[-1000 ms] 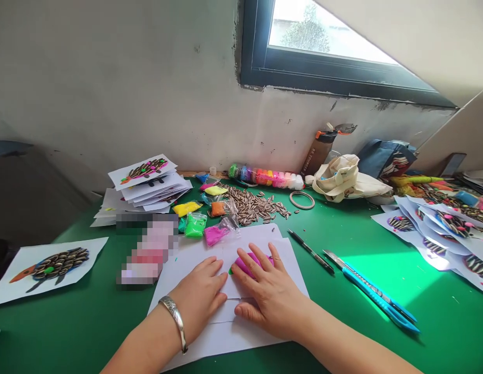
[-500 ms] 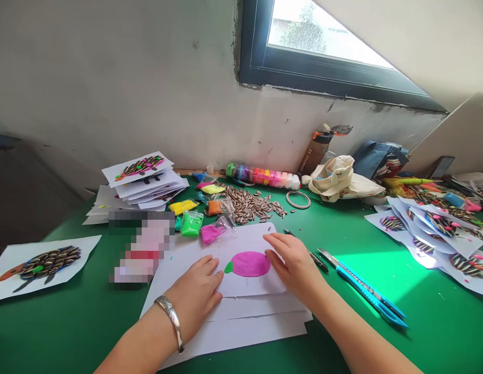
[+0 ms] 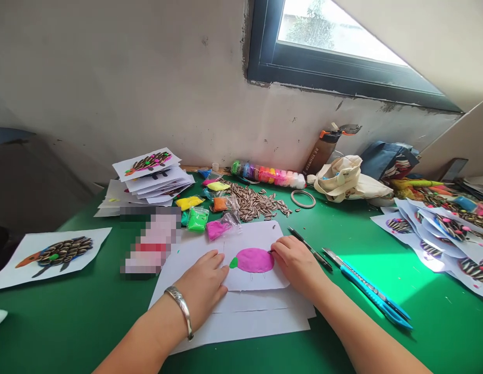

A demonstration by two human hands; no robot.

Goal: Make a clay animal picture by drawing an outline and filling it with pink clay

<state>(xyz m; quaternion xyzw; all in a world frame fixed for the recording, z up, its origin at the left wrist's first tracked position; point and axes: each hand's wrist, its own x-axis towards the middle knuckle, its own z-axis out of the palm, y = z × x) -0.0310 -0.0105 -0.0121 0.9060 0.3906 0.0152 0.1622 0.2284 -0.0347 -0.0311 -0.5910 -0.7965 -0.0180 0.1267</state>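
A white card (image 3: 241, 234) lies on larger white sheets (image 3: 265, 317). On it are a flat magenta clay oval (image 3: 255, 260), a small green clay piece (image 3: 234, 263) at its left end, and thin drawn legs below. My left hand (image 3: 204, 275), with a silver bangle at the wrist, rests flat on the card's left edge, fingers spread and holding nothing. At the oval's right end my right hand (image 3: 298, 259) has its fingertips pinched together on a small dark thing, which looks like a seed.
Behind the card are clay packets (image 3: 197, 218) and a pile of sunflower seeds (image 3: 253, 202). A black pen (image 3: 309, 248) and blue cutter (image 3: 366, 285) lie right. A seed-covered picture (image 3: 62, 255) lies left; stacked pictures (image 3: 148, 179) stand back left, with more (image 3: 432, 234) at right.
My right hand's fingers have closed into a pinch at the oval's right end, where a small dark thing now shows. My left hand stays on the card. The whole view has shifted slightly.
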